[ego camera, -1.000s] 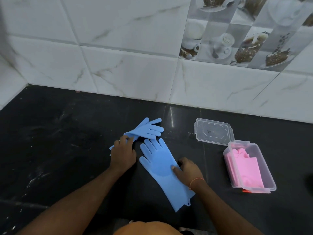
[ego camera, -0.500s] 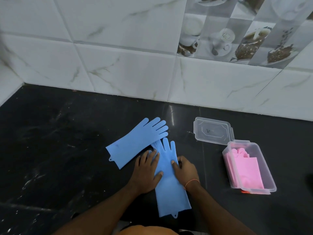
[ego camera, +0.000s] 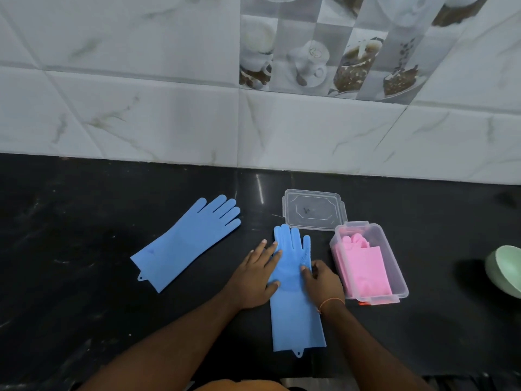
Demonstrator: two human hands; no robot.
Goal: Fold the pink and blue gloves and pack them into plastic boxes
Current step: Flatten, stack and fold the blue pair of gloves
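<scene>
Two blue gloves lie flat on the black counter. One blue glove (ego camera: 296, 306) points away from me, cuff nearest me. My left hand (ego camera: 258, 275) rests flat on its left edge, fingers spread. My right hand (ego camera: 321, 280) presses its right edge with curled fingers near the palm. The other blue glove (ego camera: 187, 241) lies apart to the left, slanted, untouched. Folded pink gloves (ego camera: 363, 266) sit inside a clear plastic box (ego camera: 400, 286) on the right. Its clear lid (ego camera: 313, 210) lies behind it.
A pale green bowl (ego camera: 504, 269) shows at the right edge. The black counter (ego camera: 84, 221) meets a tiled wall (ego camera: 169, 108) at the back. The counter's front edge runs near my body.
The nearer blue glove has been straightened and shifted right, away from the other glove. Both hands moved right with it. The left glove now lies apart, fully flat.
</scene>
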